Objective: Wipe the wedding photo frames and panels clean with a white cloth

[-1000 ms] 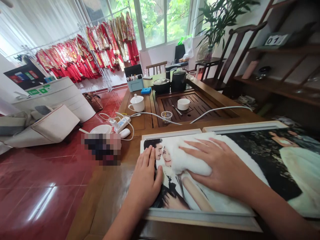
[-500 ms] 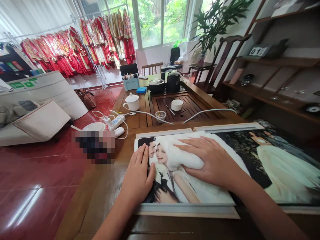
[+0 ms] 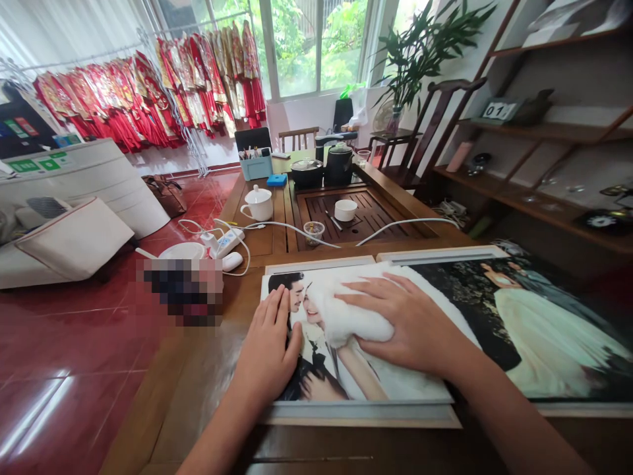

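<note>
The left hand (image 3: 267,349) and right hand (image 3: 408,333) lie open and flat, grasping nothing, on a wide pale-edged wedding photo panel (image 3: 548,336) on the brown wooden surface (image 3: 198,382); it appears stiff but unwieldy, best held by its outer edges.

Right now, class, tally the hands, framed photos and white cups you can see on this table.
Hands (left hand, right hand): 2
Framed photos (couple photo, gown photo): 2
White cups (lidded mug, small cup): 2
Total: 6
</note>
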The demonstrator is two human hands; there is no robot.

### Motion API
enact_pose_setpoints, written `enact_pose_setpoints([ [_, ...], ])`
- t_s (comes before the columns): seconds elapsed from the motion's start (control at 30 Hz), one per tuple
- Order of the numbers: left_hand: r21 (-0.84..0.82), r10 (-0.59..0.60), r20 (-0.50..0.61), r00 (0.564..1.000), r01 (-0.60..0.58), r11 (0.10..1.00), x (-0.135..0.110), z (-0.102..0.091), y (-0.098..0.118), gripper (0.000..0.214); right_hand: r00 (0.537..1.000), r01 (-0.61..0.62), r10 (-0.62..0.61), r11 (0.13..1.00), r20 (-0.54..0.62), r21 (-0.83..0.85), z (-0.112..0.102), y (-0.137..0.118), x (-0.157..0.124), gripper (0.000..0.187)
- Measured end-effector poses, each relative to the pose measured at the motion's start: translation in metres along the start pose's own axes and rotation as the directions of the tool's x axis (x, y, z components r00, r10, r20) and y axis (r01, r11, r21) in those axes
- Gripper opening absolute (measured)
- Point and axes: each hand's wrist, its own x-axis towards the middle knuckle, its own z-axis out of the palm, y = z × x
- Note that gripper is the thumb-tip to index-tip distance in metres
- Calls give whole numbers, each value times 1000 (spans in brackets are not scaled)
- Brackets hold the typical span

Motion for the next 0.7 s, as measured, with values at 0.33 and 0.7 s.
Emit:
enact_pose_setpoints([
  [0.33,11,10,46,999,-11,1000,-1,-2,0,60,989,108,-121,986,91,131,1,-28,3,63],
  [0.7,3,-6,6,1000,6,1000,0,-1,1,58,999,38,-38,999,9,-12,1,5,0,55],
])
